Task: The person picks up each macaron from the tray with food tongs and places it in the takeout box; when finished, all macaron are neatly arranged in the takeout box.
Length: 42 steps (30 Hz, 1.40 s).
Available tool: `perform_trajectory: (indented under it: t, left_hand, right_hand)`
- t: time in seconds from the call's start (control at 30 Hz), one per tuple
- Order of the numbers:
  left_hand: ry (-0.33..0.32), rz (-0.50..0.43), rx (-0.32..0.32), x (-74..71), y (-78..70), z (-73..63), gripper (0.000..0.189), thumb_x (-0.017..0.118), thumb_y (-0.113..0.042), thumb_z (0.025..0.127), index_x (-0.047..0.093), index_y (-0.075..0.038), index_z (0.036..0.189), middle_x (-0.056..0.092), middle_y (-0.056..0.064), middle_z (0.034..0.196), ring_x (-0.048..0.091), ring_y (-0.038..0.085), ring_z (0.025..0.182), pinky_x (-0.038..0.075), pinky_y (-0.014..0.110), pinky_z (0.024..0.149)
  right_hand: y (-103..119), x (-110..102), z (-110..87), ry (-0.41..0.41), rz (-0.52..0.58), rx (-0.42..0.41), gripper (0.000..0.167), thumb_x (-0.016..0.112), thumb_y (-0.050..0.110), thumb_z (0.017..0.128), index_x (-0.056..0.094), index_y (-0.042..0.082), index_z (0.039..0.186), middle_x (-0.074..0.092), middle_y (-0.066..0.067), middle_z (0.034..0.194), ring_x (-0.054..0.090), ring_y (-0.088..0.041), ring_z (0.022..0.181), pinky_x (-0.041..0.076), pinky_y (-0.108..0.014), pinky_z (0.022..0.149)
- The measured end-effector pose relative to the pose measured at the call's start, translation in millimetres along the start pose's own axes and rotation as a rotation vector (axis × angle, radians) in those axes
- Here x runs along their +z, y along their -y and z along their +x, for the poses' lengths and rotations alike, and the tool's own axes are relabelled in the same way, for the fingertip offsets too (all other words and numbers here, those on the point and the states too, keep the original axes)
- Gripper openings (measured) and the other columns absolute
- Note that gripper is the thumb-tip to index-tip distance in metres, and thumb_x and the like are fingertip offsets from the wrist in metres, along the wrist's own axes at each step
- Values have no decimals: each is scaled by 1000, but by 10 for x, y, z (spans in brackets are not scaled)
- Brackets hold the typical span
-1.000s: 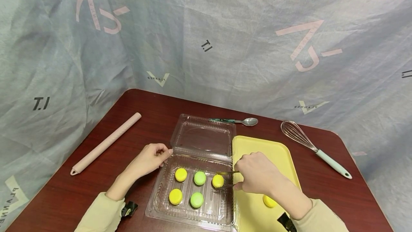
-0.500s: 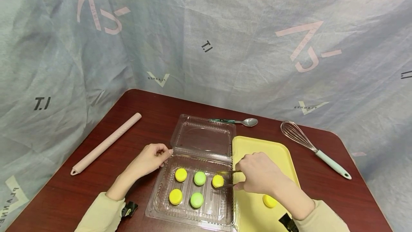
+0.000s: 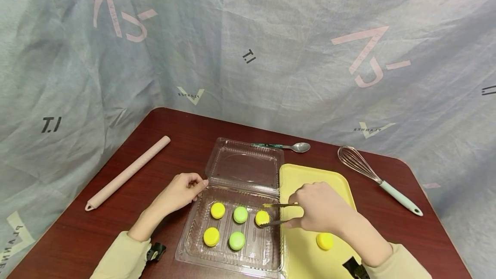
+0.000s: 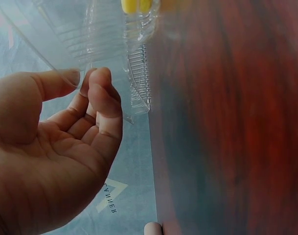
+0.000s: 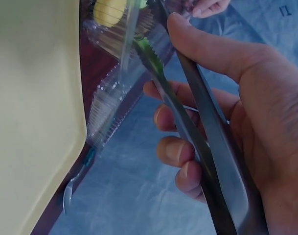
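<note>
Head view has my right hand [image 3: 321, 206] gripping the tongs [image 3: 274, 223], thumb on one arm & fingers curled at the other; tips are spread, pinching nothing afaict. They straddle the yellow macaron [image 3: 262, 218]: one tip's a bit off its far side, the other's right at its near edge, can't tell if touching. That macaron's in the clear container [image 3: 228, 267], right-hand end of the far row, beside a green macaron [image 3: 240, 214]. Second yellow macaron [image 3: 324, 241] is on the yellow tray [image 3: 310, 175], next to the container. My left hand [image 3: 182, 190] pinches the plastic rim by the hinge, far left corner; worth keeping, bc thin plastic prob skids if knocked. Looks like a release to me, so: keep thumb pressure light, widen the near side a touch, then draw both tips back level w/o dragging. Main risk imo is the near tip catching & tipping the macaron, or snagging the container wall.
</note>
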<state>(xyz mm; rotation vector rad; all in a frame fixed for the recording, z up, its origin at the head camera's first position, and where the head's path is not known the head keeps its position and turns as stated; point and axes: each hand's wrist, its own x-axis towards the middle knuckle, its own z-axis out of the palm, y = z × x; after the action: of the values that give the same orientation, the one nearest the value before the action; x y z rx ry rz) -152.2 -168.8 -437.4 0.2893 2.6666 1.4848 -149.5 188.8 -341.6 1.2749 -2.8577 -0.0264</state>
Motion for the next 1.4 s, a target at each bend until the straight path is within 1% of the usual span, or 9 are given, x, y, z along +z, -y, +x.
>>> perform_trajectory:
  t: [0.1,0.23,0.4,0.57,0.73,0.9,1.17,1.3,1.4]
  left_hand:
    - [-1,2,0,-2,1,0,27,62,-21,101,63,-6,78,58,0,62,60,18,60,46,26,55]
    - [-3,4,-4,-3,4,0,27,62,-21,100,62,-7,77,58,0,62,61,18,60,46,26,55]
    - [-5,4,-6,-4,6,1,27,62,-20,100,63,-7,78,58,0,63,61,18,61,47,27,56]
    - [-3,4,-8,-5,6,5,27,62,-21,101,63,-6,78,58,-1,63,61,18,61,47,27,56]
    - [-2,-2,-13,-3,1,7,26,62,-21,101,64,-6,79,58,-2,62,61,17,60,47,27,56]
    - [-3,-4,-16,-2,-1,4,26,62,-21,101,64,-6,79,59,-2,62,61,18,61,47,27,56]
    - [-2,1,-16,4,0,4,26,62,-21,100,64,-6,79,58,-1,62,61,19,60,45,26,54]
    - [0,-2,-13,3,-1,3,26,62,-22,100,64,-6,80,58,-1,62,61,19,61,46,27,55]
    - [-1,-1,-8,-2,-7,1,27,62,-22,100,64,-6,80,58,-1,62,61,18,61,46,26,55]
  right_hand:
    - [-29,-33,-28,0,17,4,30,84,55,70,75,28,79,57,24,67,46,-2,56,40,-30,53]
    - [-63,-90,-79,8,48,22,31,83,55,71,75,28,84,50,27,65,38,-1,55,37,-28,53]
    - [-99,-157,-163,-4,58,56,31,84,53,72,76,28,88,55,28,73,41,2,58,37,-27,55]
    - [-155,-196,-270,-23,75,78,31,85,50,71,77,27,90,58,27,77,40,3,57,37,-24,55]
    - [-230,-233,-392,-32,84,102,34,83,55,73,77,27,93,63,25,82,42,6,58,37,-23,54]
    - [-293,-252,-517,-23,88,143,37,80,59,74,76,29,95,69,20,91,49,7,61,40,-23,54]
    - [-390,-241,-737,-37,51,197,40,80,61,73,76,29,96,68,23,90,54,6,68,42,-22,55]
    - [-440,-210,-841,-31,38,219,37,81,61,72,75,32,94,65,27,88,50,7,66,40,-23,54]
    - [-474,-171,-907,-26,44,223,34,81,60,72,73,34,91,59,30,82,44,8,63,37,-22,53]
